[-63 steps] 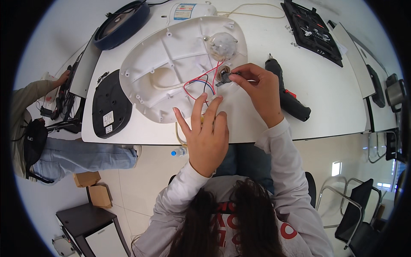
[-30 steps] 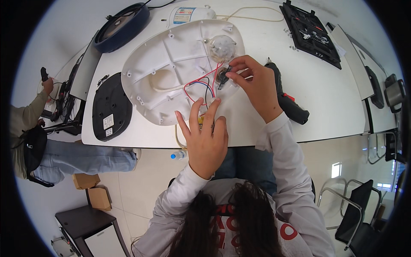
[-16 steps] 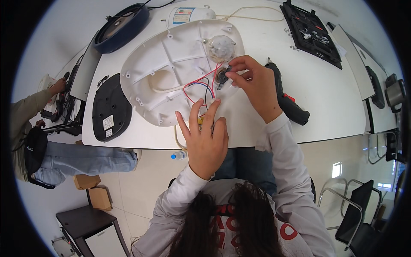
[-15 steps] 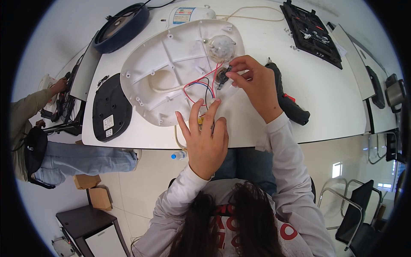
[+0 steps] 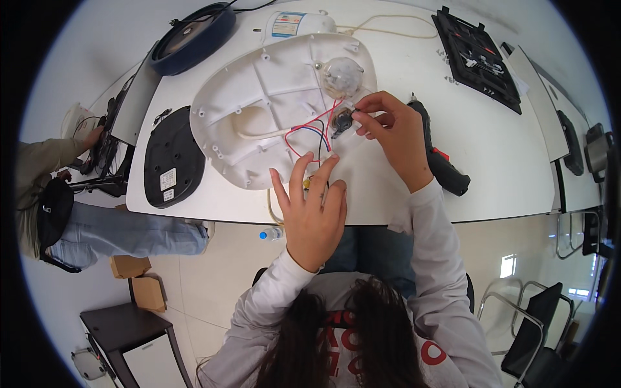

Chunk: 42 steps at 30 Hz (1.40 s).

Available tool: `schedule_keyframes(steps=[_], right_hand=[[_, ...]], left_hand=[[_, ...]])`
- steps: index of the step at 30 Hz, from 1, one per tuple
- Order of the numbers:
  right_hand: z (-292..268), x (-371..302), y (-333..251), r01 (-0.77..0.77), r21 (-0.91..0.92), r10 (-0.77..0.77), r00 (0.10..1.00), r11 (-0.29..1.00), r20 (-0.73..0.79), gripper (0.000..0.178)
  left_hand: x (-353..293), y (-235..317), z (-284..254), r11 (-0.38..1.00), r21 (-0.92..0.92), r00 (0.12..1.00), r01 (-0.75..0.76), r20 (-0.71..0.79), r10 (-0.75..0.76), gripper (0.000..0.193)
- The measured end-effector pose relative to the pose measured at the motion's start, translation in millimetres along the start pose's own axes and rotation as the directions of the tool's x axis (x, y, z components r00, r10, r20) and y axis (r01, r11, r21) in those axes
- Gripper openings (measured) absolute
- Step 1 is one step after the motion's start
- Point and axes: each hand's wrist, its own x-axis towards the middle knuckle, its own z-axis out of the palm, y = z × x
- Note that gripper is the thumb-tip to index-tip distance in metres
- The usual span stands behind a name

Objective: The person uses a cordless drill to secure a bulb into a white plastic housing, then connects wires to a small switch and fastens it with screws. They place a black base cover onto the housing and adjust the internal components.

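Observation:
A white plastic shell [image 5: 236, 97], its ribbed inside facing up, lies on the table. Red, blue and black wires [image 5: 304, 127] cross its lower right part. My right hand [image 5: 394, 129] pinches the edge of a small black plastic part [image 5: 343, 122], which sits at the shell's right side, just below a round whitish translucent housing [image 5: 342, 77]. My left hand [image 5: 315, 216] lies over the shell's near edge with fingers spread, two fingertips by the wires. A small yellow piece [image 5: 306, 183] shows between those fingers; the rest of it is hidden.
Right of my right hand lies a black-and-red power screwdriver [image 5: 440, 155]. A black base plate [image 5: 173, 158] is at the left, a dark blue round part [image 5: 194, 39] behind it. A white canister [image 5: 297, 24] and an opened tool case [image 5: 479, 61] stand farther back. Another person [image 5: 58, 194] works at the left.
The black part has tilted down from a raised, edge-on position to lie flatter, my right fingers still at its edge. My left hand has hardly moved; the whole view has shifted slightly.

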Motion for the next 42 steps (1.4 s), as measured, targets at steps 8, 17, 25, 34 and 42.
schedule_keyframes(steps=[8, 17, 25, 34, 42], right_hand=[[-5.5, 0.4, 1.6, -0.002, 0.034, 0.001, 0.999, 0.999, 0.043, 0.014], [-7.3, -3.1, -0.8, -0.024, 0.033, 0.022, 0.998, 0.999, 0.058, 0.012], [-18.8, -16.7, -10.3, 0.007, -0.026, -0.005, 0.994, 1.000, 0.105, 0.012], [-44.1, -67.8, -45.1, -0.051, 0.188, 0.006, 0.972, 0.981, 0.235, 0.010], [-31.7, -92.9, -53.1, -0.084, 0.354, 0.032, 0.988, 0.932, 0.150, 0.013]], left_hand=[[0.0, 1.7, -1.0, 1.000, 0.008, 1.000, -0.001, -0.009, 0.001, 0.019], [-0.6, 3.2, -3.9, 1.000, -0.017, 1.000, 0.012, -0.008, -0.012, 0.021], [-0.3, -1.2, -5.6, 0.997, -0.079, 0.999, 0.007, -0.042, -0.010, 0.019], [3.1, -4.9, -23.1, 0.807, -0.585, 0.969, 0.079, -0.145, -0.200, 0.014], [-2.0, 7.6, -33.5, 0.376, -0.907, 0.917, 0.189, 0.027, -0.397, 0.018]])
